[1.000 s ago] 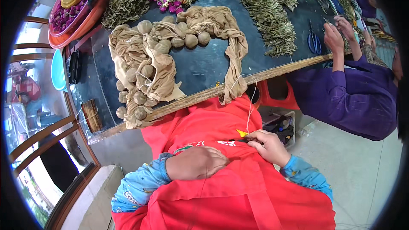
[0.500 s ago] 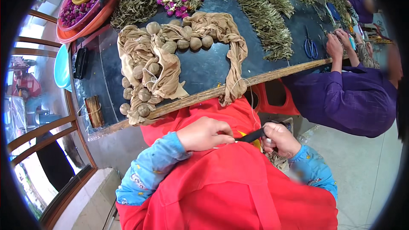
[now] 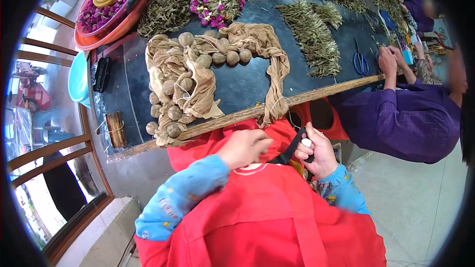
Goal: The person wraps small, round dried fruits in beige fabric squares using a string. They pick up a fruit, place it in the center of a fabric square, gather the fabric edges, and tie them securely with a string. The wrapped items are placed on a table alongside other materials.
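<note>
Tan cloth (image 3: 205, 89): it lies crumpled on our dark worktop (image 3: 242, 83), one twisted end reaching the near edge, with round brownish balls (image 3: 218, 58) along its folds.
Right hand (image 3: 319, 152): on our side of the cloth's twisted end, we have it closed around a black strap (image 3: 293, 147); a small white patch shows at its fingers, too unclear to name.
Strap's run: it slants down from that hand toward our red apron (image 3: 257, 193), nearer to us than the cloth.
Left hand (image 3: 246, 147): we hold it above the apron, on our side of the cloth, its fingers bent and blurred; we cannot tell whether they pinch anything.
Flower wreath (image 3: 216, 7): purple and white, just beyond the cloth.
Dried stalks (image 3: 316, 44): right of the cloth.
Blue scissors (image 3: 360, 63): farther right of the cloth.
</note>
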Motion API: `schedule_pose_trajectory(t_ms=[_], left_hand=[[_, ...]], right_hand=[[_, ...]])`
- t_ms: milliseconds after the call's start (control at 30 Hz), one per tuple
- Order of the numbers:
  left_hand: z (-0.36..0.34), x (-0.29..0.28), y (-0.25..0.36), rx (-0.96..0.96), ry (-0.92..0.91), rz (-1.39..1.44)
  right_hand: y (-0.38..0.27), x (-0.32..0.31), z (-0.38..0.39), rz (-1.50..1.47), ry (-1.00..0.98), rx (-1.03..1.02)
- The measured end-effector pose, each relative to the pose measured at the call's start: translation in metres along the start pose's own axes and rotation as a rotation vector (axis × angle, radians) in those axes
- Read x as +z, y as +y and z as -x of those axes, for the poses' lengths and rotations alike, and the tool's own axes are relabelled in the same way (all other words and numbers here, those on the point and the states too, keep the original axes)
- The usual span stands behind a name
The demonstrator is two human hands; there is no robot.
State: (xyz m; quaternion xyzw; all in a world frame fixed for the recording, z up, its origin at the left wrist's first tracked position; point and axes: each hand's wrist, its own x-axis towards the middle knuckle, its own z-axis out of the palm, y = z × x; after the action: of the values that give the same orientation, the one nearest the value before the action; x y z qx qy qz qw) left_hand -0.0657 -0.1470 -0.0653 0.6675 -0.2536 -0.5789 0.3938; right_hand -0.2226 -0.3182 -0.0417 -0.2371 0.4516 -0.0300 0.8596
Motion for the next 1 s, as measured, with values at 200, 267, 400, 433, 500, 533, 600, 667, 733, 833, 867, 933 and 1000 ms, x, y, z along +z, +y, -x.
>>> schedule_pose_trajectory(t_ms=[200, 267, 400, 433, 500, 533, 600, 667, 733, 833, 867, 933, 1000], left_hand=[[-0.025, 0.053, 0.007, 0.237, -0.15, -0.555], [-0.023, 0.053, 0.008, 0.203, -0.135, -0.532], [-0.017, 0.047, 0.014, 0.175, -0.205, -0.56], [-0.018, 0.048, 0.008, 0.231, -0.162, -0.613], [-0.016, 0.051, 0.0, 0.267, -0.13, -0.561], [-0.016, 0.05, -0.002, 0.285, -0.113, -0.536], [-0.016, 0.047, -0.007, 0.272, -0.148, -0.567], [-0.011, 0.046, -0.014, 0.265, -0.154, -0.622], [-0.005, 0.046, -0.034, 0.244, -0.166, -0.602], [0.004, 0.036, -0.041, 0.178, -0.219, -0.571], [0.007, 0.032, -0.039, 0.152, -0.24, -0.559], [0.003, 0.023, -0.053, 0.259, -0.107, -0.479], [0.011, 0.003, -0.063, 0.325, 0.091, -0.41]], right_hand=[[-0.004, -0.011, -0.001, -0.077, 0.083, -0.008], [-0.007, -0.019, 0.004, -0.02, 0.095, -0.024], [-0.018, -0.047, 0.011, 0.27, 0.043, -0.003], [-0.024, -0.057, 0.013, 0.382, 0.051, 0.026], [-0.034, -0.056, 0.021, 0.609, 0.111, 0.114], [-0.039, -0.06, 0.02, 0.674, 0.076, 0.156], [-0.054, -0.075, 0.016, 0.801, 0.011, 0.244], [-0.061, -0.083, 0.012, 0.913, 0.001, 0.317], [-0.067, -0.085, 0.009, 1.063, -0.013, 0.395], [-0.047, -0.107, -0.01, 1.144, -0.116, 0.478], [-0.039, -0.113, -0.019, 1.159, -0.153, 0.486], [-0.029, -0.15, -0.048, 1.92, -0.518, -0.298], [-0.033, -0.128, -0.056, 1.927, -0.247, -0.492]])
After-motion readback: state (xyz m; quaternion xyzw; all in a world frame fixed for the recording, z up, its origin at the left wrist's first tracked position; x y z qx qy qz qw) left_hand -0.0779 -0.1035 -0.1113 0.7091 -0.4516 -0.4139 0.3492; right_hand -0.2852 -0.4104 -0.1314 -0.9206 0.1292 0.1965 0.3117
